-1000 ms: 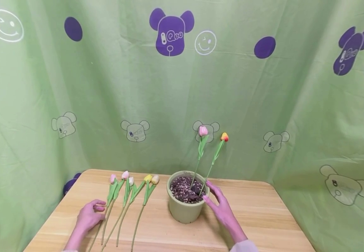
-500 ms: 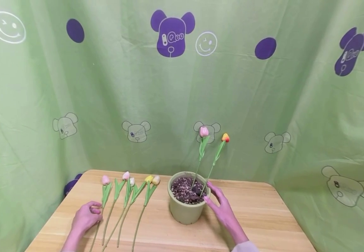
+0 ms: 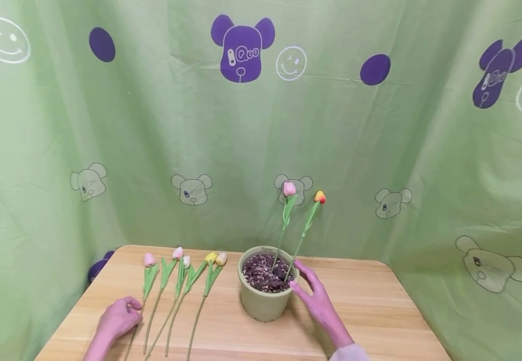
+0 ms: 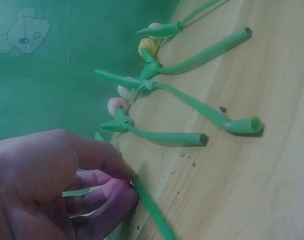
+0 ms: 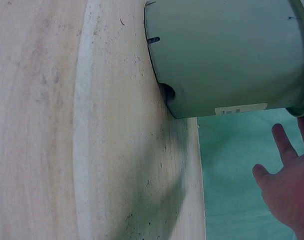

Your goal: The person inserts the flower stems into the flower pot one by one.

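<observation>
Left hand (image 3: 117,317): thumb and forefinger pinch the stem of the near tulip (image 3: 149,282), pink, leftmost of a loose row on the table (image 3: 360,301). Bloom points to the far edge; stem runs back toward the wearer. Other fingers bent below the pinch in the left wrist view.

Right hand (image 3: 318,300): fingers and thumb apart, fairly straight, tips touching the right side of the pot (image 3: 264,306) at its rim. Pale sleeve (image 3: 350,352) at that wrist.

Row continues rightward from the pinched stem: second pink tulip (image 3: 166,273), white tulip (image 3: 181,279), yellow tulip (image 3: 193,279), cream tulip (image 3: 211,280). White and yellow overlap about the leaves. All lie flat, left of the pot.

Pot green, upright, part filled with dark soil (image 3: 261,275). Two stems stand in it, both leaning right: tall pink tulip (image 3: 287,213), and right of it a red-yellow tulip (image 3: 311,219). Label (image 5: 240,109) on the pot wall, text unreadable. Dark crumbs (image 4: 222,109) on the wood near the stems.

Behind: green curtain (image 3: 242,135), printed with bear heads (image 3: 241,57) and winking faces (image 3: 291,63).
</observation>
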Available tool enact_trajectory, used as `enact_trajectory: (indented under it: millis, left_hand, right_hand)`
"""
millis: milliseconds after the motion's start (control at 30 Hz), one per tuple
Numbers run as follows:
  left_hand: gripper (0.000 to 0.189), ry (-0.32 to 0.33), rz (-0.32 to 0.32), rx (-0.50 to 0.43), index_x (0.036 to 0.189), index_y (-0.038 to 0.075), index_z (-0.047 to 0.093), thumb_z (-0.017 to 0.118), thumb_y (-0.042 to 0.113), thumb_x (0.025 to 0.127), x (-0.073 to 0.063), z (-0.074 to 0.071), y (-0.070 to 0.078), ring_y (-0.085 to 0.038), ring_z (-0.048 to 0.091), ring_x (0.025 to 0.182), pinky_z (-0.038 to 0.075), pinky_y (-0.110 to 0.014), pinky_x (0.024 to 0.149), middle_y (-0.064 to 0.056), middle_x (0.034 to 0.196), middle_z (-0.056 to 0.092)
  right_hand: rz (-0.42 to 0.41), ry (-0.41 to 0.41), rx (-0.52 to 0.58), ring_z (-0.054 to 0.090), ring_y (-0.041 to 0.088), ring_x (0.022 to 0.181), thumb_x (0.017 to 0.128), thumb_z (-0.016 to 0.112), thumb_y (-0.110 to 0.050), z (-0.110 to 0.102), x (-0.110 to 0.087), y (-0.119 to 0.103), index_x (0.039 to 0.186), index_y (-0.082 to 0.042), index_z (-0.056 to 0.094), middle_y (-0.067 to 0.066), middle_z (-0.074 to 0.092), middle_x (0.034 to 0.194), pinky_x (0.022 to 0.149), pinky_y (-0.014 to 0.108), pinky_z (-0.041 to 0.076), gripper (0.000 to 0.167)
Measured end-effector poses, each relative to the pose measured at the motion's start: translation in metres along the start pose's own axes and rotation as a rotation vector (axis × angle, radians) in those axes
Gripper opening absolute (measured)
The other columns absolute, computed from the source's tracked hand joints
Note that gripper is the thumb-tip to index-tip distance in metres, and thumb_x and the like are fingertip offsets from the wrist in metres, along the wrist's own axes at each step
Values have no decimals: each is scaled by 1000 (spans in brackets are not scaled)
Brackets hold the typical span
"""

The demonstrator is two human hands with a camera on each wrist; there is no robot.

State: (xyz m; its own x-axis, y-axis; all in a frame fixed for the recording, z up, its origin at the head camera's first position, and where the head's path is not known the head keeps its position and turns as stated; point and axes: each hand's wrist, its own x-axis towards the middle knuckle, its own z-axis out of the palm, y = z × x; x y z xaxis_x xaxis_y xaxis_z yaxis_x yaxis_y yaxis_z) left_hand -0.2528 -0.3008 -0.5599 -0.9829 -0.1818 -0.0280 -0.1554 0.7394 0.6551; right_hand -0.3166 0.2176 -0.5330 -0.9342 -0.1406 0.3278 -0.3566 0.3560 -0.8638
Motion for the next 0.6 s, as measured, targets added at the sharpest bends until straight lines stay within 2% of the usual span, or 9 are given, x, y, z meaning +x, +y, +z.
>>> enact_trajectory:
  millis: [100, 233, 367, 600]
  left_hand:
    - [32, 6, 20, 13, 101, 3, 68, 75, 12, 72, 1, 0, -2, -15, 61, 73, 51, -36, 68, 0, 84, 71]
    - [32, -11, -15, -50, 101, 2, 68, 77, 12, 72, 2, 1, -1, -16, 64, 67, 53, -33, 63, -2, 84, 72]
    - [36, -23, -62, -150, 106, -2, 67, 75, 9, 73, 4, 0, -1, -18, 66, 64, 56, -32, 60, -4, 85, 74]
    - [44, -27, -100, -325, 117, -9, 65, 73, 3, 75, 6, -3, -2, -20, 68, 76, 64, -34, 66, -11, 92, 73]
  right_hand:
    - [-1, 7, 3, 36, 43, 150, 101, 68, -28, 1, 0, -1, 156, -19, 44, 12, 41, 162, 124, 67, 21, 61]
    - [-6, 8, 7, 37, 43, 150, 101, 68, -26, 0, 0, 0, 157, -18, 43, 12, 41, 163, 124, 67, 21, 61]
    - [-7, 0, 20, 35, 43, 151, 101, 68, -27, 0, 0, 1, 157, -18, 42, 13, 39, 164, 124, 66, 20, 62]
    - [-1, 5, 35, 34, 43, 151, 101, 67, -27, 2, 0, 0, 157, -18, 42, 12, 38, 165, 124, 67, 19, 62]
